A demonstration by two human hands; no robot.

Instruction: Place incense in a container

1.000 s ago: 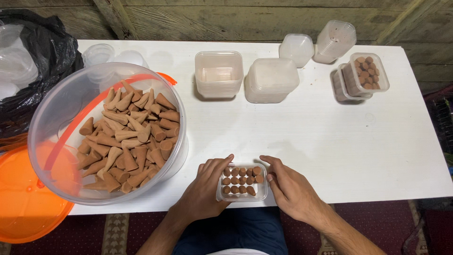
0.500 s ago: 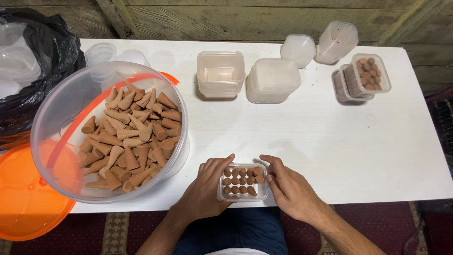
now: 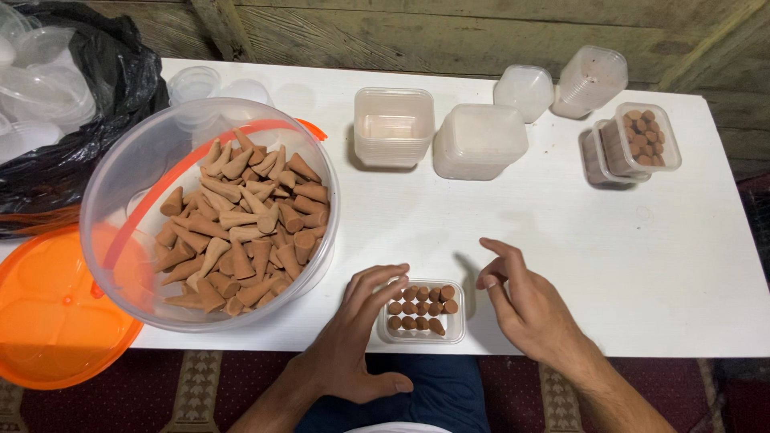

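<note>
The left hand [image 3: 353,341] is resting open-fingered against the small clear tray [image 3: 423,311] of brown cones [image 3: 420,305], while the right hand [image 3: 525,309] is hovering open beside it; the tray is likely light, thin-walled and flexible, so holding it by its 2 long sides is advisable.

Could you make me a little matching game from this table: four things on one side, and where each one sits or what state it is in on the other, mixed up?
Things
1. big clear tub
2. small clear box
3. orange lid
4. black bag

Places or states
A. far left corner, stuffed with empty clear containers
B. front edge of the table, between the two hands, with rows of brown cones standing in it
C. lying flat, low at the left, partly under the tub
D. left on the table, holding a loose heap of brown cones

Pairs: 1-D, 2-B, 3-C, 4-A
</note>
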